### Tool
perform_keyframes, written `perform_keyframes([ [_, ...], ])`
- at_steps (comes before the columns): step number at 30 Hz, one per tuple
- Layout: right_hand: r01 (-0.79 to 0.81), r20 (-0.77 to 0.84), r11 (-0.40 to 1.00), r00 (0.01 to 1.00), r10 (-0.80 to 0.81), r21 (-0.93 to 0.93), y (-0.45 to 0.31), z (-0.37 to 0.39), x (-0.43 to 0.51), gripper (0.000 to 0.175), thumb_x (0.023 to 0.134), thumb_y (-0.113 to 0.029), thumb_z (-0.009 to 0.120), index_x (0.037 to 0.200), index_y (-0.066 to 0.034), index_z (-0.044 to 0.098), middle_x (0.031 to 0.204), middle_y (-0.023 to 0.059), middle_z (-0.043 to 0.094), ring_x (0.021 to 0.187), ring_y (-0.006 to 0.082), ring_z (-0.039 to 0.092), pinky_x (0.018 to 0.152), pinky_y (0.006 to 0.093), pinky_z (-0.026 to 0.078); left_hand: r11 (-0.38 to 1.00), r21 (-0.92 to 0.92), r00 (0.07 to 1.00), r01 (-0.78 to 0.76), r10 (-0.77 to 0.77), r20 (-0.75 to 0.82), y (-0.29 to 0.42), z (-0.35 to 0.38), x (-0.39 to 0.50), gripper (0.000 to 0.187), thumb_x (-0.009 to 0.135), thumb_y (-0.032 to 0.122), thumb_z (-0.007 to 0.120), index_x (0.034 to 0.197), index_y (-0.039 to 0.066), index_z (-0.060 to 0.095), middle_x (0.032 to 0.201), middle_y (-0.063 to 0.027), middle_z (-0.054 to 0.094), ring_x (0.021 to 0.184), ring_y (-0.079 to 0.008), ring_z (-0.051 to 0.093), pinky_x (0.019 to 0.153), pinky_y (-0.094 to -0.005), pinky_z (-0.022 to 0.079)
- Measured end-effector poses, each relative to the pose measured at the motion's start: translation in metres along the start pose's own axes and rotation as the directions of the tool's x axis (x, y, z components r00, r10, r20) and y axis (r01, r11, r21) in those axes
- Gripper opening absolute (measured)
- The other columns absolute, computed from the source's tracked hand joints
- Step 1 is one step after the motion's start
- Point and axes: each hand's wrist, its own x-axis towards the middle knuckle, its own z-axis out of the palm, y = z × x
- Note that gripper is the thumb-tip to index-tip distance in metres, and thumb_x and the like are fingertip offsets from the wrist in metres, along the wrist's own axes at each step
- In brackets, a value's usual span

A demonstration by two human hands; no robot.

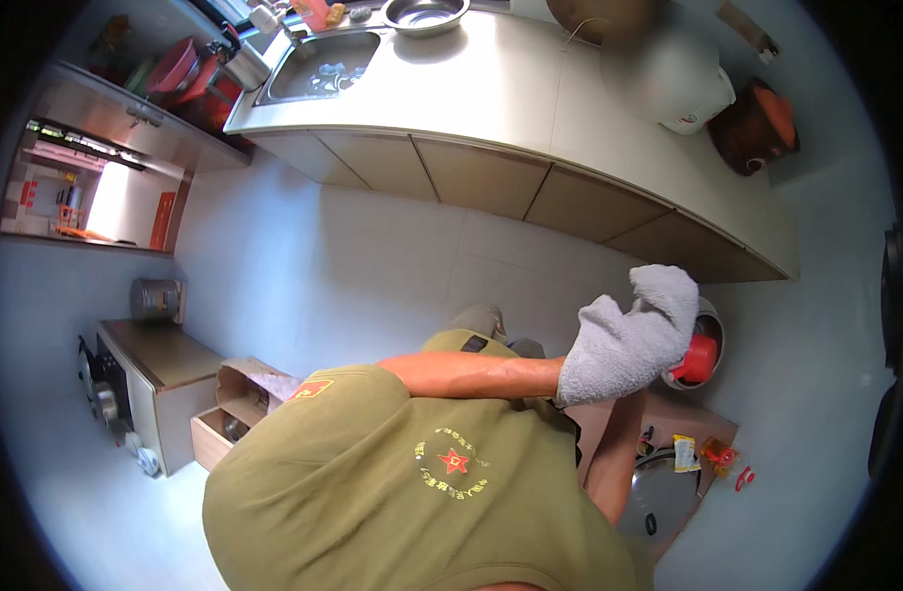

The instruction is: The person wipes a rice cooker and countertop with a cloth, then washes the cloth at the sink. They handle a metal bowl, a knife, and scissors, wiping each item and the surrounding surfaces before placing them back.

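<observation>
A grey terry towel (625, 340) hangs over my hands, to the right in the head view. My left forearm (473, 374) reaches across my body, and the hand disappears inside the cloth. Lower down, my right forearm (620, 458) rises to the towel's underside, where that hand is also hidden. How the fingers grip cannot be seen. Just beyond the towel's right edge is a light-coloured bucket (719, 325) with a red plastic dipper (699, 360) in it. Part of the bucket is covered by the towel.
A long counter (495, 81) with a sink (326, 66) and a metal basin (425, 16) runs ahead. At right, a brown surface (706, 421) bears a pot lid (662, 495) and a yellow packet (685, 453). An open drawer (211, 443) juts out at left.
</observation>
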Motion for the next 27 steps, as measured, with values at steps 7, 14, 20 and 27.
perform_keyframes([
  [7,0.076,0.004,0.991,0.997,-0.076,-0.11,-0.008,-0.028,-0.003,0.048,0.099,-0.036,0.062,0.131,-0.0002,0.064,0.127,0.0142,0.069,0.112,0.0274,0.067,0.1,0.042,0.055,0.927,-0.356,0.992,0.114,-0.128,-0.016,0.001,-0.059,0.03,0.022,0.079,0.013,0.065,0.092,-0.004,0.066,0.075,-0.0169,0.061,0.065,-0.0278,0.059,0.051,-0.0404,0.048],
  [14,0.188,-0.082,0.974,0.977,-0.199,-0.128,-0.038,-0.063,-0.016,0.043,0.098,-0.031,0.063,0.128,-0.0001,0.066,0.123,0.0135,0.07,0.109,0.0262,0.068,0.096,0.0404,0.055,-0.54,-0.598,0.796,0.592,0.275,0.539,0.056,0.117,-0.107,0.045,0.103,0.025,0.067,0.14,0.0,0.06,0.123,-0.0118,0.072,0.111,-0.02,0.068,0.093,-0.038,0.055],
  [20,0.285,-0.128,0.935,0.941,-0.315,-0.211,-0.065,-0.083,-0.009,0.039,0.097,-0.028,0.063,0.125,0.0,0.067,0.12,0.0129,0.071,0.105,0.0251,0.069,0.093,0.039,0.056,-0.301,-0.403,0.489,0.864,0.31,0.816,0.003,0.162,-0.186,0.047,0.104,0.029,0.066,0.146,0.007,0.059,0.134,-0.0115,0.071,0.115,-0.0176,0.068,0.091,-0.0368,0.055],
  [27,0.231,-0.176,0.916,0.938,-0.3,-0.329,-0.052,-0.099,-0.026,0.035,0.096,-0.023,0.064,0.121,0.0002,0.069,0.116,0.0122,0.072,0.102,0.0239,0.069,0.09,0.0375,0.056,-0.431,0.056,-0.101,0.9,-0.082,0.991,-0.034,0.235,-0.348,0.039,0.096,0.022,0.069,0.133,0.012,0.068,0.101,-0.0052,0.077,0.079,-0.0157,0.072,0.063,-0.0369,0.055],
])
